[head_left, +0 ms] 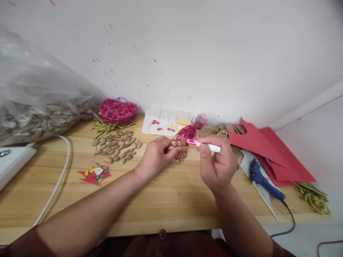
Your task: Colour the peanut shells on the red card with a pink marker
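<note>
My left hand (154,153) grips the left edge of a red peanut-covered craft piece (180,155). Peanuts on its upper part are magenta, while those lower down keep their plain tan shells. In my right hand (217,160) is a white-handled paintbrush (211,147), stained pink along its front half. Its pink tip touches or hovers just over the peanuts near my left fingers; I cannot tell which. Behind the piece stands a small clear cup (201,120) with magenta paint in it. Loose peanuts (118,145) lie spread left of my left hand.
A stack of magenta peanut pieces (118,111) and a bag of peanuts (45,117) sit left. Red card sheets (276,153), a blue glue gun (264,184) with a cord, and green-yellow strings (313,198) lie right. A white cable (64,167) crosses the wooden table (150,210).
</note>
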`<state>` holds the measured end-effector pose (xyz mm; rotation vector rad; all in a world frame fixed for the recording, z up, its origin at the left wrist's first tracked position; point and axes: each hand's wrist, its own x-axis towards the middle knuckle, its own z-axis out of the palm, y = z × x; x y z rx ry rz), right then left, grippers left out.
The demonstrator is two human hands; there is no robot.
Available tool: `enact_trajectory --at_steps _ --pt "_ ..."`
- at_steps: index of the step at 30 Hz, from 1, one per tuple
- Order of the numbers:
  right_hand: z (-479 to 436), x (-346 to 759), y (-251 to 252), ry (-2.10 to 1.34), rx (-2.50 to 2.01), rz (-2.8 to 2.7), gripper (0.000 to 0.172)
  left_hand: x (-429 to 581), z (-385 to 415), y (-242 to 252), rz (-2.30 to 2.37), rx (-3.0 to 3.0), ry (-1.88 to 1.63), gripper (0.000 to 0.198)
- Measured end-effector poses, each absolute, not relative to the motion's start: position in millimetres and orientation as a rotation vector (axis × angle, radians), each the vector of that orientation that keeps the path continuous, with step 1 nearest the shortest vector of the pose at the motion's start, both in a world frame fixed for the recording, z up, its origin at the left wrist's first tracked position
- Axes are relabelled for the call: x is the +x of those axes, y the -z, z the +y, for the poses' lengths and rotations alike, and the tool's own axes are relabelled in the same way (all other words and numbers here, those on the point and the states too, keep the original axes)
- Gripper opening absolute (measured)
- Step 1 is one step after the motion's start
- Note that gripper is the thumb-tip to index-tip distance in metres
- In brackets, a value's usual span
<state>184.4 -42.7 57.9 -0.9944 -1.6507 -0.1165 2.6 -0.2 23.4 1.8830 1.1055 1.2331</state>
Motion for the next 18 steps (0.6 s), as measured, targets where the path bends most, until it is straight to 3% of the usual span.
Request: enact_trajectory --at_steps 18 --pt "-41.1 187.6 -58.8 0.226 -0.994 -1.633 0.013 1.0 -0.9 -23.3 1.088 1.946 -1.204 0.026"
